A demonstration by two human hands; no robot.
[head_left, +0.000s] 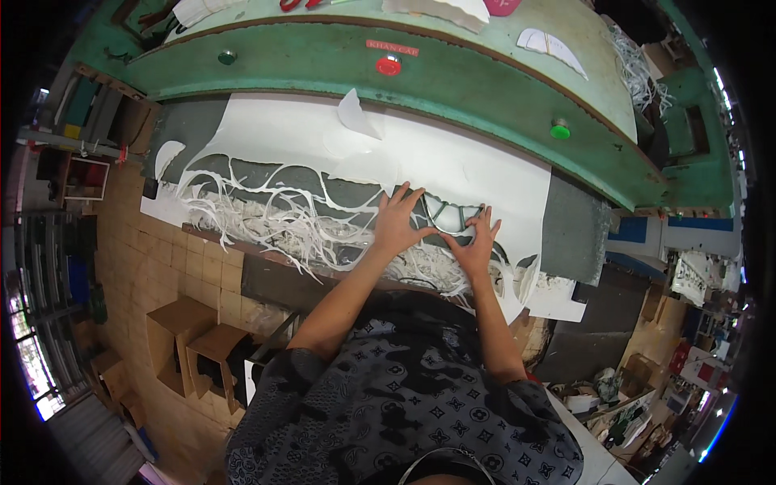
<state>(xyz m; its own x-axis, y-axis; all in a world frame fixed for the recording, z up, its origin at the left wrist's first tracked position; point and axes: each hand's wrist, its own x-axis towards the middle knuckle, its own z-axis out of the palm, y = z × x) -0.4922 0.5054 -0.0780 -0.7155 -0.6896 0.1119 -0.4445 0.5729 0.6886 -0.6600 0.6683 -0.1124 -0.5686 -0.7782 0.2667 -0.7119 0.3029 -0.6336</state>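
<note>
A dark metal cutting die (pixel 444 215), a curved frame with crossbars, lies on a white sheet (pixel 477 174) on the bed of a green press. Gripping its left end is my left hand (pixel 396 224), fingers on the far side and thumb toward the near edge. My right hand (pixel 475 247) grips its right end, with the thumb at the near edge. Both thumbs point in toward each other. Curved cut-outs and thin white offcut strips (pixel 275 202) spread left of my left hand. A loose white cut piece (pixel 358 117) rests beyond it.
Across the far side runs the green press beam (pixel 299 61) with a red button (pixel 389 65) and a green button (pixel 560 128). On top lie white pieces (pixel 551 50) and red-handled scissors (pixel 297 3). Tangled scraps cover the near edge. Cardboard boxes (pixel 183 339) stand on the floor at left.
</note>
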